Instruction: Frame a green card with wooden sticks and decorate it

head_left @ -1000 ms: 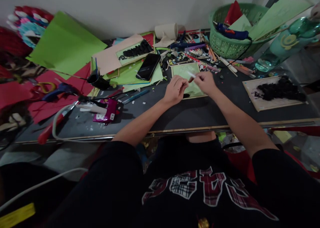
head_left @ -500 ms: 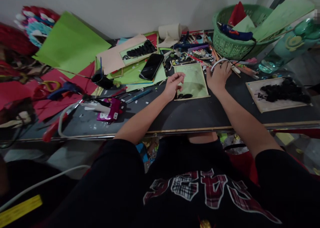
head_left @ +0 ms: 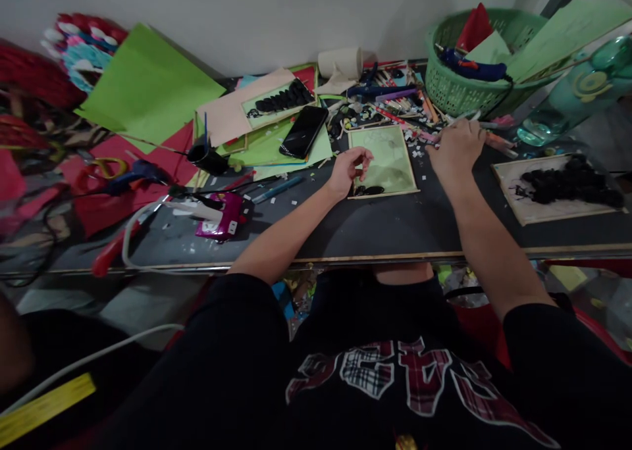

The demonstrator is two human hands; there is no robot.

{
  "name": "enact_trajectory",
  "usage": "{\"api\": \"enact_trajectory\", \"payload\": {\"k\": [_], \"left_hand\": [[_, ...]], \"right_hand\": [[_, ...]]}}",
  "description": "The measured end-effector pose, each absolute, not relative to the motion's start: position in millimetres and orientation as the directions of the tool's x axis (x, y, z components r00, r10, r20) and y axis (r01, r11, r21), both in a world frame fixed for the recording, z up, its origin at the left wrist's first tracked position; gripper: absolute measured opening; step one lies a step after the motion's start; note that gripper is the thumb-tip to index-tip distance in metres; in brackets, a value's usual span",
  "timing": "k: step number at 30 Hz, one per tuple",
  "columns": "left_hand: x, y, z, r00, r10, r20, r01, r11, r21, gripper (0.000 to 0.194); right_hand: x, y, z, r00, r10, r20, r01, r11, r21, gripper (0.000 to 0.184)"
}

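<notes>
A small light-green picture (head_left: 390,157) with a pale wooden frame lies on the dark table. Black oval pieces (head_left: 369,191) are at its lower left corner. My left hand (head_left: 349,172) rests at the picture's left edge, fingers loosely curved and apart from the thumb, with nothing visible between them. To the right of the picture, my right hand (head_left: 457,149) bends its fingers down around a white curved object (head_left: 474,116). Only a sliver of that object shows past the fingertips; the rest is hidden under the hand.
A green basket (head_left: 461,85) and a teal bottle (head_left: 567,101) stand at the back right. Another framed piece with black shapes (head_left: 567,180) lies right. A phone (head_left: 303,132), black cup (head_left: 206,159), purple box (head_left: 224,216), glue gun (head_left: 135,177) and paper sheets (head_left: 153,85) are leftward.
My right hand has moved right, away from the framed picture, along with the white curved object. My left hand stays by the picture's left edge. The view has shifted slightly.
</notes>
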State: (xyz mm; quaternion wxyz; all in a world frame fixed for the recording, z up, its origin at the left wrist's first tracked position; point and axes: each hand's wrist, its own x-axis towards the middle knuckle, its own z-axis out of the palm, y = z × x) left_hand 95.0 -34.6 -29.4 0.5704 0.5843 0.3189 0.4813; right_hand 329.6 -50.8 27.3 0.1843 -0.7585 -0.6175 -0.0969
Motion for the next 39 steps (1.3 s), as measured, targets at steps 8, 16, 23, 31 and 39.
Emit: {"api": "enact_trajectory", "payload": {"k": [8, 16, 23, 31, 39], "left_hand": [[97.3, -38.2, -26.1, 0.384, 0.908, 0.167, -0.226, -0.083, 0.971, 0.048], [88.8, -44.1, -13.7, 0.494, 0.866, 0.076, -0.167, 0.009, 0.986, 0.057], [84.8, -43.5, -13.6, 0.584, 0.802, 0.129, -0.183, -0.024, 0.983, 0.066], [84.5, -42.5, -16.9, 0.583, 0.799, 0.147, -0.234, -0.008, 0.972, 0.066], [77.0, -22.0, -15.8, 0.426, 0.900, 0.094, -0.142, -0.036, 0.989, 0.064]], "right_hand": [[301.1, -51.4, 6.7, -0.225, 0.881, 0.416, 0.634, 0.456, -0.624, 0.046], [284.9, -50.2, -7.9, -0.064, 0.897, 0.438, 0.491, 0.410, -0.768, 0.057], [287.8, -39.4, -15.1, -0.075, 0.929, 0.362, 0.457, 0.354, -0.816, 0.057], [288.8, -42.9, -13.4, -0.125, 0.904, 0.408, 0.318, 0.426, -0.847, 0.049], [288.2, -42.8, -17.1, -0.043, 0.914, 0.404, 0.304, 0.397, -0.866, 0.055]]}}
